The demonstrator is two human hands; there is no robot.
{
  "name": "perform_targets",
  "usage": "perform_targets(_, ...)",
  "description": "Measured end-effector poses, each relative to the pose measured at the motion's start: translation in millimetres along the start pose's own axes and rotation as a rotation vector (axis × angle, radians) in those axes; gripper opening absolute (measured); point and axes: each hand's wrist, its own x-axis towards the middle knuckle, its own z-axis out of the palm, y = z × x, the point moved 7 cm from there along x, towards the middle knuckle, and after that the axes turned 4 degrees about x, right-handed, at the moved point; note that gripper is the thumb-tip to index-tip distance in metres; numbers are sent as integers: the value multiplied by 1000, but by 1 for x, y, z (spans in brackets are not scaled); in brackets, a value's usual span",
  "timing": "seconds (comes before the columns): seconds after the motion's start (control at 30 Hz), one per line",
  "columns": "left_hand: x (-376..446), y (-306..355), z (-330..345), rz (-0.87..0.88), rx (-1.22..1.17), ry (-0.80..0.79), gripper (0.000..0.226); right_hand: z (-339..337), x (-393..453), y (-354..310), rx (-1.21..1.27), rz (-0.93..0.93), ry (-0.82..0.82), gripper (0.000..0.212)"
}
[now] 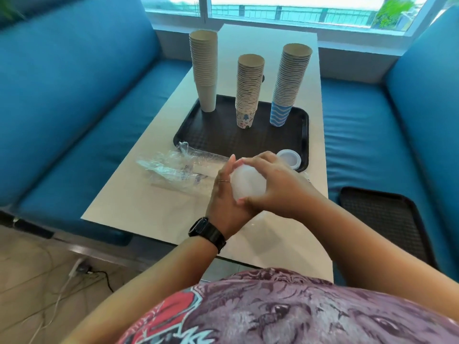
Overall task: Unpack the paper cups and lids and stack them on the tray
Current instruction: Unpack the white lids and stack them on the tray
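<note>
Holding a batch of translucent white lids above the bench, the left hand and right hand are both clamped around it, just short of the black tray. Three cup stacks, plain, tree-print and blue-wave, already stand on the tray's far side. Keep the batch squeezed evenly so no lids fan out, then lower it squarely onto the lid stack at the tray's near right corner, clear of the empty plastic wrappers.
</note>
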Motion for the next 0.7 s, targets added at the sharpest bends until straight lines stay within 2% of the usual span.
perform_targets(0.07, -1, 5, 0, -10, 0, 26, 108, -4, 2, 0, 9, -8, -5, 77)
perform_targets(0.23, -1, 11, 1, -29, 1, 98, 101, -8, 4, 2, 23, -24, -3, 91)
perform_targets(0.43, -6, 12, 6, -149, -6, 119, 107, -9, 6, 11, 110, -54, 0, 90)
perform_targets(0.6, -1, 14, 3, -96, 28, 129, 99, -27, 11, 19, 404, -39, 56, 82)
perform_targets(0.7, 2, 11, 1, -84, 29, 98, 98, -49, 23, 38, 459, 14, 162, 65)
